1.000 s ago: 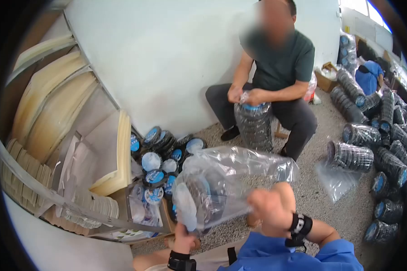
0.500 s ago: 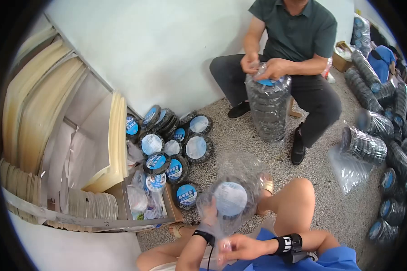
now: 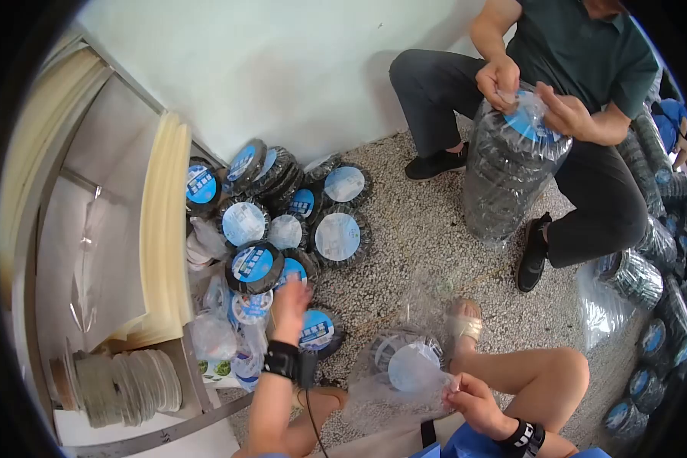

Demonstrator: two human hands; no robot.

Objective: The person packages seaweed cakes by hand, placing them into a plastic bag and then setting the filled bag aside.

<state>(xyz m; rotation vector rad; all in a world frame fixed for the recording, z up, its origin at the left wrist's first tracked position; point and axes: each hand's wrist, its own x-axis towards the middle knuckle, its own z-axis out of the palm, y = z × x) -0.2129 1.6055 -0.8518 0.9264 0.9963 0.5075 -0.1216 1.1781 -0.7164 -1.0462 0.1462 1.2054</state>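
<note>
My right hand (image 3: 473, 403) pinches the edge of a clear plastic bag (image 3: 374, 393), which lies over my lap between my legs. Inside the bag sits a round black pack with a pale blue label (image 3: 414, 366). My left hand (image 3: 290, 309), slightly blurred, is stretched out with nothing visible in it. It overlaps a pile of round black packs in this view, beside a blue-labelled pack (image 3: 317, 330) and just below another pack (image 3: 253, 267).
Opposite me, a seated person (image 3: 580, 76) holds the top of a tall plastic-wrapped stack (image 3: 511, 175). A metal shelf (image 3: 183, 416) with curved sheets (image 3: 168, 229) and thin discs (image 3: 133, 385) stands at left. Wrapped stacks (image 3: 637, 275) lie at right.
My left hand has left the bag and moved up and left to the pile of packs. My right hand has shifted right, still gripping the bag. The view has turned left.
</note>
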